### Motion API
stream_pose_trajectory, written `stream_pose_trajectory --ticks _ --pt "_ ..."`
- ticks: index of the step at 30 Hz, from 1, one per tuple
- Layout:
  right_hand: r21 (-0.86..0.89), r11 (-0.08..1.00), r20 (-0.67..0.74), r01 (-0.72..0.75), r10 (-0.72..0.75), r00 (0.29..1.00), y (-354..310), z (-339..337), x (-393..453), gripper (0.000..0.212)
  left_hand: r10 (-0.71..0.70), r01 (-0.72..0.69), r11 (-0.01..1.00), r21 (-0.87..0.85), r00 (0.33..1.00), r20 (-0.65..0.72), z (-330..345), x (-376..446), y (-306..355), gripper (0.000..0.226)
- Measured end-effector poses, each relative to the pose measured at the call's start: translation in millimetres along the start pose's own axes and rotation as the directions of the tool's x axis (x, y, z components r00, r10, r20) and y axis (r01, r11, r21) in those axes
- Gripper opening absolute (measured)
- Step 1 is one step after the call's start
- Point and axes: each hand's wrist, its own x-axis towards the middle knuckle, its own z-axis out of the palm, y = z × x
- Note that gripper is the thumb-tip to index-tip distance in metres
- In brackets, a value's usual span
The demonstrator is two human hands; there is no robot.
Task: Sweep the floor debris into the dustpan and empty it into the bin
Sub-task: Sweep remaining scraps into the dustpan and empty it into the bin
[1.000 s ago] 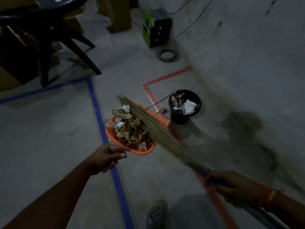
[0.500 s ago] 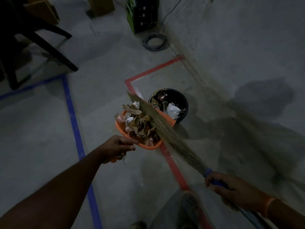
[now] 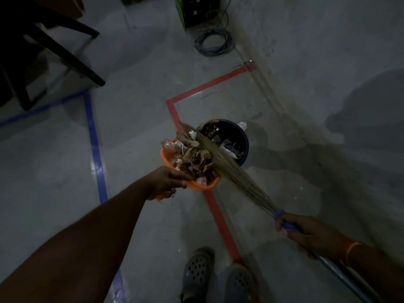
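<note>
My left hand [image 3: 165,182] grips the handle of an orange dustpan [image 3: 168,160] held in the air at the centre of the view. The pan is heaped with dry leaves and paper scraps [image 3: 194,158]. My right hand [image 3: 303,232] grips the blue handle of a straw broom [image 3: 231,171], whose bristles lie across the heap's right side. Just beyond the pan stands a black bin [image 3: 243,141] on the floor, with rubbish inside. The pan's far edge overlaps the bin's near rim.
Red tape [image 3: 216,211] and blue tape [image 3: 96,154] mark lines on the grey floor. A coiled cable [image 3: 213,41] and a green box [image 3: 196,9] sit by the wall at the top. Dark chair legs [image 3: 65,55] stand top left. My two sandalled feet [image 3: 218,276] show at the bottom.
I have stepped closer to the bin. The loaded dustpan and the broom moved forward together and now reach the bin's near rim.
</note>
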Motion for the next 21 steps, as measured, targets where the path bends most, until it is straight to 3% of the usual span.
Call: stream_pose_trajectory --ticks 8,11,21 --pt "-0.050 0.999 -0.079 0.018 -0.022 0.997 4 -28 -1 0.010 -0.054 0.056 0.997 0.059 0.998 -0.023 -13 8 25 0.031" --pt "-0.003 1.000 -0.064 0.010 -0.010 0.998 5 -35 -5 0.019 -0.081 0.082 0.994 0.078 0.997 -0.017 -13 8 37 0.032" --pt "0.046 0.999 -0.107 -0.023 0.028 0.994 -4 -32 -35 0.020 -0.082 0.079 0.977 0.199 0.997 0.010 -4 1 51 0.029"
